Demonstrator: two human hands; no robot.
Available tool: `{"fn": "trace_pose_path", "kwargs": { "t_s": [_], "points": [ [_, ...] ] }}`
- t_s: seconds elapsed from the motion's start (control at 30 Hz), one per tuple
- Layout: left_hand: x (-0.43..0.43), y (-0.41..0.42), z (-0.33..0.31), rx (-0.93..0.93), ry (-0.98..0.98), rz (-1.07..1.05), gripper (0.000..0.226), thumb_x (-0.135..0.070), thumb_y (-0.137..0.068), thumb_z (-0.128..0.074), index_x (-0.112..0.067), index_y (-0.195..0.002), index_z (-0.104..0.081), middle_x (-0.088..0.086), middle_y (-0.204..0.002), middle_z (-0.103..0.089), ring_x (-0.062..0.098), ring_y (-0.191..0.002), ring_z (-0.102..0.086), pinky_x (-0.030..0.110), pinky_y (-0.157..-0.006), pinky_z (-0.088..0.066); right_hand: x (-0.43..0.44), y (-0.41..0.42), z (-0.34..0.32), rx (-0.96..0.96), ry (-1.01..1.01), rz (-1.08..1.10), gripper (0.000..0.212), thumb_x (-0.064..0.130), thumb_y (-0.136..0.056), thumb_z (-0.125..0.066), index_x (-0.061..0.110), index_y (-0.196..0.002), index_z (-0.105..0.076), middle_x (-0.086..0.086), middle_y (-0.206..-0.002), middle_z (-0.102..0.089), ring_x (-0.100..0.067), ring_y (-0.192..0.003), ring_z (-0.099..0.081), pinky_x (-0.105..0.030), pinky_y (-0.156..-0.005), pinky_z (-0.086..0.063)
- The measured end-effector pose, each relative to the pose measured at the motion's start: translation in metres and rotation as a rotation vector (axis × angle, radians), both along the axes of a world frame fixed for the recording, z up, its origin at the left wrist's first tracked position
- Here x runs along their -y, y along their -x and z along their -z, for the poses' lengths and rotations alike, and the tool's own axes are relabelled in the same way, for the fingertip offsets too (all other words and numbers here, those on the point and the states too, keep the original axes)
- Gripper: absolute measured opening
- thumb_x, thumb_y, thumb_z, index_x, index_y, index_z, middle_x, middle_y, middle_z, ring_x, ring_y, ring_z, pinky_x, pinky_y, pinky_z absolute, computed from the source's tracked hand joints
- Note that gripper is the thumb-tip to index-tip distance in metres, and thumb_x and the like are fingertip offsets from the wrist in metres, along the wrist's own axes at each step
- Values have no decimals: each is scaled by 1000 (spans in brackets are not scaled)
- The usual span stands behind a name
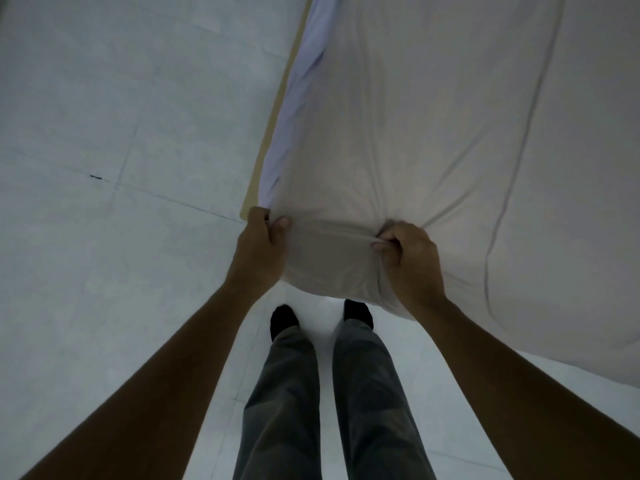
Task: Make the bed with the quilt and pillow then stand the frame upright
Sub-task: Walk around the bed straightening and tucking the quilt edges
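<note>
Both hands clamped on the near edge of the beige quilt (433, 133): left hand (263, 244) pinching the corner, thumb on top; right hand (408, 254) fisted around a bunched fold. Quilt spread over the bed, its near end hanging past the mattress above the pale tiled floor (104, 133). Lavender sheet (298, 109) and tan bed edge (273, 123) exposed along the left side. Dark-socked feet (284, 320) below.
</note>
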State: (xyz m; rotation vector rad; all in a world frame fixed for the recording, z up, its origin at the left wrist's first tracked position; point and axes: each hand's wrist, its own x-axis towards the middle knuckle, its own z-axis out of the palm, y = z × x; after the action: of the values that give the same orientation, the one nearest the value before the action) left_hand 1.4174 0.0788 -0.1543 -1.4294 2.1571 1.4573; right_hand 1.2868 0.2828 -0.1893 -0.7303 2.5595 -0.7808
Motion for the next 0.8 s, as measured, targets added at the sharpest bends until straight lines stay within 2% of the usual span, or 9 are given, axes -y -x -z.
{"fn": "trace_pose_path", "kwargs": {
  "t_s": [0.07, 0.13, 0.23, 0.3, 0.37, 0.47, 0.6, 0.7, 0.8],
  "points": [
    [6, -9, -4, -64, 41, 11, 20, -36, -103, -42, -17, -110, -37, -6, -91, -52, 7, -76, -53, 20, -55, -37, -2, -6, -6, -29, 55, -42, 9, 6, -94, -63, 10, -86, -63, -3, -87, -63, -19, -84, -56, -28, -79, -48],
    [10, -15, 4, -56, 27, -2, 23, -32, -103, -45, -14, -115, -39, 2, -100, -56, 19, -83, -57, 23, -58, -40, -11, -14, -5, 33, 58, -73, 10, 5, -93, -63, 11, -86, -61, -3, -87, -61, -17, -83, -55, -32, -79, -50],
    [12, -8, 18, 67, -42, -108, 29, -16, -99, -50, -15, -126, -39, 13, -121, -52, 30, -106, -54, 32, -75, -50, -26, -23, 2, 206, -1, -112, 6, 15, -92, -68, 17, -93, -63, 3, -96, -60, -14, -89, -58, -40, -81, -53],
    [12, 4, 16, 118, 178, -75, 48, 1, -90, -53, -17, -133, -39, 13, -131, -45, 31, -118, -45, 43, -100, -44, -27, -27, -3, 197, 39, -103, 12, 28, -95, -65, 20, -105, -64, 6, -106, -60, -11, -97, -58, -35, -83, -54],
    [8, 19, 7, -29, 515, 60, 58, 6, -81, -52, -13, -136, -43, 14, -134, -46, 30, -120, -44, 42, -103, -37, -19, -28, -11, 17, 92, -81, 23, 31, -98, -60, 18, -117, -64, 4, -116, -63, -12, -107, -58, -33, -91, -50],
    [-1, 44, 11, -256, 701, 448, 54, -5, -86, -49, -5, -140, -45, 17, -144, -46, 33, -133, -43, 47, -112, -34, 5, -19, -7, -228, 54, -36, 41, 27, -98, -60, 12, -136, -56, -7, -137, -58, -21, -129, -50, -30, -113, -36],
    [-3, 53, 57, -104, 700, 873, 56, -39, -104, -31, -17, -155, -24, 9, -164, -18, 32, -151, -16, 52, -121, -17, 17, -6, 27, -219, -297, -74, 65, 47, -104, -34, 17, -160, -17, -6, -169, -12, -26, -156, -6, -46, -126, -9],
    [20, 34, 66, -20, 736, 894, 61, -48, -105, -23, -22, -158, -10, 4, -166, -7, 29, -153, -8, 54, -121, -14, -8, -15, 35, -296, -440, -54, 69, 55, -103, -25, 21, -161, -9, -7, -169, -3, -29, -156, -1, -51, -125, -10],
    [32, 17, 66, 56, 627, 818, 64, -49, -105, -20, -22, -158, 4, 2, -166, 5, 30, -153, -2, 55, -121, -14, -49, -36, 37, -212, -515, 112, 72, 54, -104, -27, 16, -161, -3, -10, -169, 2, -30, -156, 3, -51, -126, -10]
  ]
}}
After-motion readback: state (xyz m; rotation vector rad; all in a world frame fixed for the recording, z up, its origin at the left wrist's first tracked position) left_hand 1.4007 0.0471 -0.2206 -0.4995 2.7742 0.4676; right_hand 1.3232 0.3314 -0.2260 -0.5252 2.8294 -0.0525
